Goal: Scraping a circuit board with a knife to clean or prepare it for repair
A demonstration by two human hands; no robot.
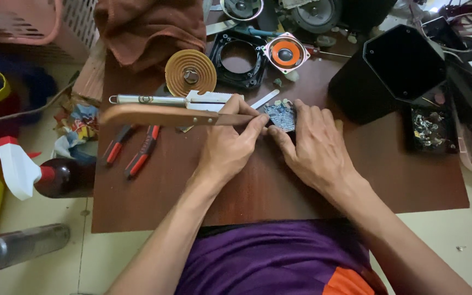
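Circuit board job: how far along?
Done: speaker taken apart; loose orange driver, empty black frame and black housing lie on the table. In hand: left hand works a wooden-handled knife at the blue circuit board, right hand steadying it. Left: nothing reassembled; pliers lie unused.

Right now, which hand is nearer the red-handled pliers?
Left. The left hand holds a knife just right of the pliers; the right hand rests farther right on the circuit board.

Low brown wood table on pale tiled floor.
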